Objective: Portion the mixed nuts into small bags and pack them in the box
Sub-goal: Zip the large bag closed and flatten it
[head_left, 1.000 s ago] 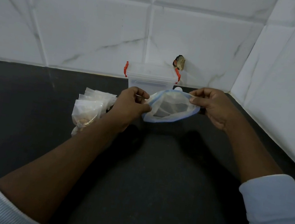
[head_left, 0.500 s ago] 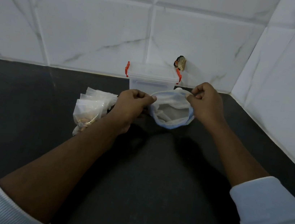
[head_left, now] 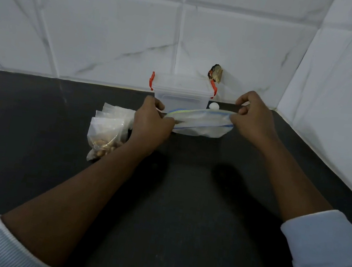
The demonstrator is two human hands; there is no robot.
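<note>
Small bags: a pile of clear small bags [head_left: 107, 132] is lying on the dark counter [head_left: 35, 127], just left of the left wrist, with nuts showing in the front one; it is lying where it lay before.
Left hand: the left hand [head_left: 151, 125] is pinching the left end of the zip bag's rim with curled fingers, and is staying almost in its earlier place.
Zip bag: the zip bag [head_left: 201, 124] is hanging stretched between both hands, above the counter and in front of the box. Its mouth was gaping round half a second ago and is now being drawn into a flat, narrow slit.
Box: the clear box [head_left: 181, 93], its lid held by red clips, is standing against the tiled wall [head_left: 94, 31], unmoved.
Right hand: the right hand [head_left: 254, 119] is pinching the rim's right end, having moved outward to the right.
</note>
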